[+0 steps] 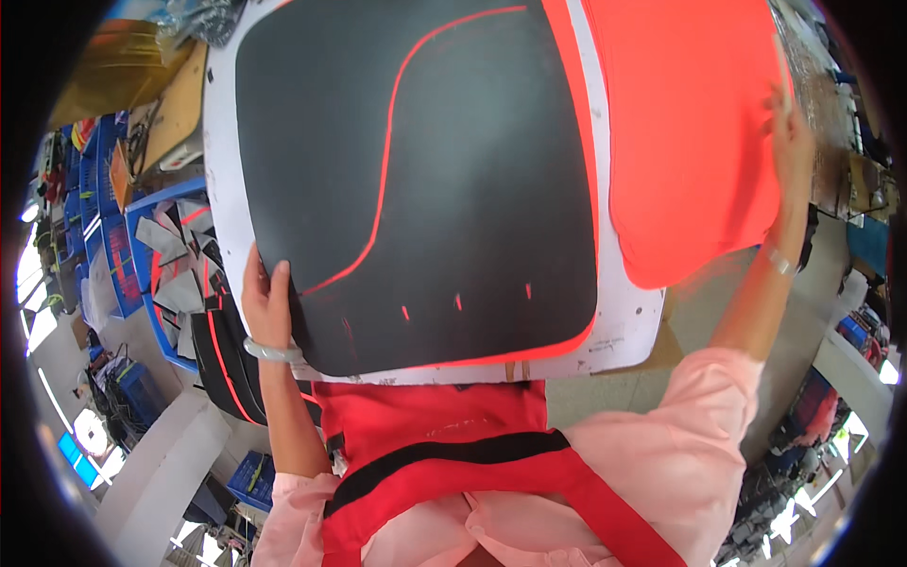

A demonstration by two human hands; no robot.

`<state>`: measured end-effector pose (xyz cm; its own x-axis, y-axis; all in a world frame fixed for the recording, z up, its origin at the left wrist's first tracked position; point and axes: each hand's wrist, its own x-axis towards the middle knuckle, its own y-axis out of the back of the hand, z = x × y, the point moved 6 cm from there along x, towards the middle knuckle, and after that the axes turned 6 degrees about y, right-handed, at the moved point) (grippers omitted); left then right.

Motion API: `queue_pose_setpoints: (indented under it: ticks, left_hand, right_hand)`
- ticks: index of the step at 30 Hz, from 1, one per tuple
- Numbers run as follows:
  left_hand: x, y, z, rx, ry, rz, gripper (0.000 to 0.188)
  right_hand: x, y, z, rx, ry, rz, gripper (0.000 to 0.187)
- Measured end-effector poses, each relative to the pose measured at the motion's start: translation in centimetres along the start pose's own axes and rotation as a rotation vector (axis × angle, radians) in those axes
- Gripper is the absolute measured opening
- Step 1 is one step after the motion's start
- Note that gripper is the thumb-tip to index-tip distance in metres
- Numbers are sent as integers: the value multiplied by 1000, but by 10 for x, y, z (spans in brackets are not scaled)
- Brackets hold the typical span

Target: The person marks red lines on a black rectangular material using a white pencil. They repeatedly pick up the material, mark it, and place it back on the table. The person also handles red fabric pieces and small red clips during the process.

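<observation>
A black panel (482, 208) with rounded corners lies in front of me, with a red S-shaped line and several short red marks near its near edge. Red material shows along its right and near edges. Under it is a white board (628, 331). At the panel's lower left edge rests my left hand (268, 310), thumb and fingers apart. A bright red panel (694, 123) lies to the right, partly over the board, its lower right edge blurred. My right hand (792, 142), somewhat smeared, is at its right edge, fingers closed over that edge.
On the left stands a blue crate (156, 326) of grey and black scraps with red trim. Below it are black pieces with a red stripe (222, 354). Clear plastic film (820, 113) covers a surface at the far right. Blue bins (99, 180) stand farther left.
</observation>
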<state>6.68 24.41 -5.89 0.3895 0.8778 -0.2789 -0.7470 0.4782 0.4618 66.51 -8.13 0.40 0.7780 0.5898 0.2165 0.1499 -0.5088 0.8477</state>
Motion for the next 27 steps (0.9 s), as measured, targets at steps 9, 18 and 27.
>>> queue_pose_setpoints:
  ticks: [9,18,27]
  left_hand:
    - [15,-2,9,723,-183,115,51]
    - [18,0,1,762,-480,242,54]
    - [15,-4,1,876,-462,247,50]
  right_hand:
    - [-238,-79,-163,-25,-183,-176,25]
    - [-260,-79,-162,309,-357,-34,28]
    - [-277,-91,-144,309,-334,-23,33]
